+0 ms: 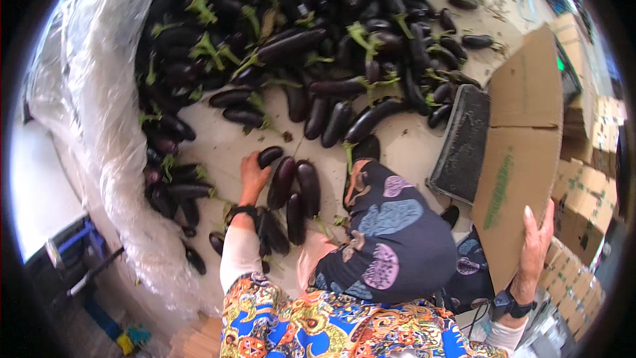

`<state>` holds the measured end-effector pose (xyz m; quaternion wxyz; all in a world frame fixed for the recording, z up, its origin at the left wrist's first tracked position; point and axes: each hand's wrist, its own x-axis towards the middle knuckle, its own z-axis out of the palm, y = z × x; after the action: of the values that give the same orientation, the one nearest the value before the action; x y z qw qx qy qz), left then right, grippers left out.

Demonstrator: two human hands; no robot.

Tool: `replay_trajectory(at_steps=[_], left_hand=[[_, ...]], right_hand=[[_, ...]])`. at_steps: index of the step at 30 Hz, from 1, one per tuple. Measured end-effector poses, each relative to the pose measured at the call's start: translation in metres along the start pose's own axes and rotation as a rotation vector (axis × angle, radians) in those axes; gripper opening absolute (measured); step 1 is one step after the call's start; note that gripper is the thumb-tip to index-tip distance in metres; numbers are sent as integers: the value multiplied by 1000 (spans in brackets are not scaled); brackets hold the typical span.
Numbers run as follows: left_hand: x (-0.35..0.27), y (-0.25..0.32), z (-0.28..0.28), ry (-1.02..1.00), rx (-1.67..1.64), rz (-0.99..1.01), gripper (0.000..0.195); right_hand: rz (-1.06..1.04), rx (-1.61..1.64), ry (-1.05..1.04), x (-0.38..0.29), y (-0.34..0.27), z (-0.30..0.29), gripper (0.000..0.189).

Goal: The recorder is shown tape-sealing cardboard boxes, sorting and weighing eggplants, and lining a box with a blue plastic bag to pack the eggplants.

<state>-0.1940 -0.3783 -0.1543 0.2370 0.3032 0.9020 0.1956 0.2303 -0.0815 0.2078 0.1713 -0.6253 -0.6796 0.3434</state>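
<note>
My left hand grips a small dark eggplant just above the pale floor. Right beside it lie larger eggplants, and a big pile of eggplants with green stems spreads across the upper part of the view. On the right, my right hand holds the edge of a cardboard box that stands tilted beside my leg; its fingers are partly hidden behind the board.
Clear plastic sheeting runs down the left of the pile. A black padded slab leans by the cardboard. Stacked taped cartons stand at the far right. A blue-framed object is at lower left.
</note>
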Motion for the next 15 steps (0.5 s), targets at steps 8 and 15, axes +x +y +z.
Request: replay_trajectory(at_steps=[8, 15], left_hand=[[41, 141, -68, 206, -189, 351, 52], [95, 360, -111, 377, -292, 661, 52]], right_hand=[[-98, -63, 17, 0, 3, -29, 41], [-79, 109, 21, -15, -7, -57, 43]])
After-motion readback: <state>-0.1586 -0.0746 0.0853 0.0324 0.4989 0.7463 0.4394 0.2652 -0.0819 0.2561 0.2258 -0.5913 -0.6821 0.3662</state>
